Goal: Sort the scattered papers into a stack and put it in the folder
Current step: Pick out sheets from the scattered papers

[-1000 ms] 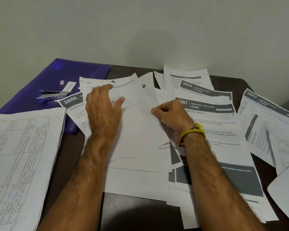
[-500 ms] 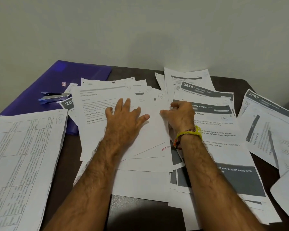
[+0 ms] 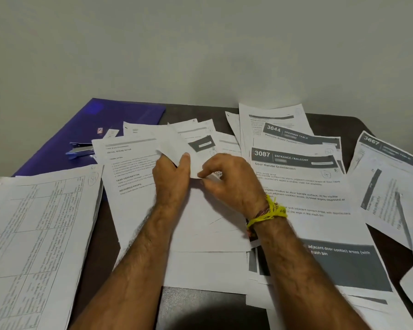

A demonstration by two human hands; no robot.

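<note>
Printed white papers [image 3: 134,177] lie scattered and overlapping across the dark table. At the middle of the pile my left hand [image 3: 172,179] grips a raised, bent sheet [image 3: 174,144] between thumb and fingers. My right hand [image 3: 229,182], with a yellow thread band at the wrist, pinches the lower edge of the same sheet just beside the left thumb. A purple folder [image 3: 119,117] lies flat at the far left, partly covered by papers. A squared stack of table-printed pages [image 3: 34,234] sits at the near left.
A blue stapler [image 3: 80,151] rests on the folder. Sheets headed 3087 [image 3: 293,160], 3644 [image 3: 296,134] and 3667 [image 3: 386,163] spread to the right, some past the table's right edge. A pale wall stands right behind the table.
My left hand has left the flat pile, where it rested open, and now grips a sheet lifted at its near edge. My right hand has shifted left to pinch that same sheet.
</note>
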